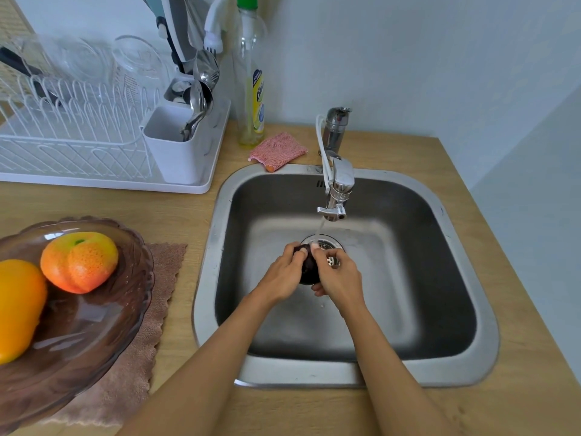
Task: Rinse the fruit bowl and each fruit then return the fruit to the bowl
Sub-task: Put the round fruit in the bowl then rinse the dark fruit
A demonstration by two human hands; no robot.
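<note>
A small dark purple fruit (308, 266) is held over the drain of the steel sink (471, 366), under the running stream from the tap (335, 196). My left hand (283, 275) and my right hand (339, 278) both wrap around it, thumbs on top. Most of the fruit is hidden by my fingers. On the counter at the left a brown glass fruit bowl (103, 322) stands on a brown cloth (151, 335). It holds a peach-like orange fruit (80, 262) and a yellow-orange fruit (19, 306), partly cut off by the frame's edge.
A white dish rack (94, 146) with glasses and a cutlery holder stands at the back left. A dish soap bottle (251, 89) and a pink mesh scrubber (278, 150) sit behind the sink. A wall closes the right side of the wooden counter (534, 410).
</note>
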